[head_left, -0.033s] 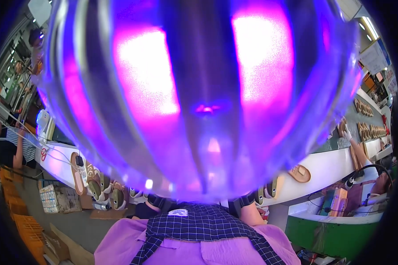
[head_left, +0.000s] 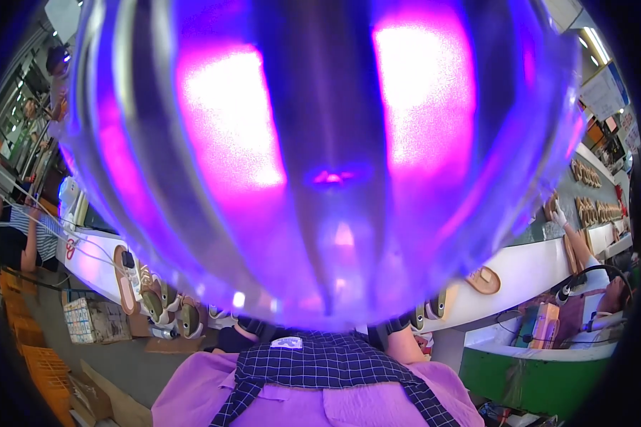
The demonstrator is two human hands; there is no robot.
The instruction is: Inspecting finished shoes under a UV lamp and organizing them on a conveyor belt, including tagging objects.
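Observation:
A large see-through curved cover [head_left: 335, 235], lit purple and blue with two glaring bright patches, fills the middle of the view and hides both my hands. Below its rim only parts of my arms show: my left arm [head_left: 248, 333] with a dark sleeve or band, and my right forearm [head_left: 404, 346], bare near the elbow. Both reach forward behind the cover. What my hands hold or touch cannot be seen. Several olive shoes [head_left: 190, 318] with pale soles stand left of my arms, and more olive shoes [head_left: 434, 304] stand just right of them.
A white bench [head_left: 523, 267] runs across, with a tan sole [head_left: 483, 280] on its right part. Orange crates [head_left: 46, 366] and a carton [head_left: 96, 320] stand at left. A co-worker [head_left: 21, 231] is at left; another's gloved hand [head_left: 559, 215] works at right beside a green-sided bin [head_left: 534, 377].
The lit cover shows very slightly shifted against the view. My arms and the shoes look the same.

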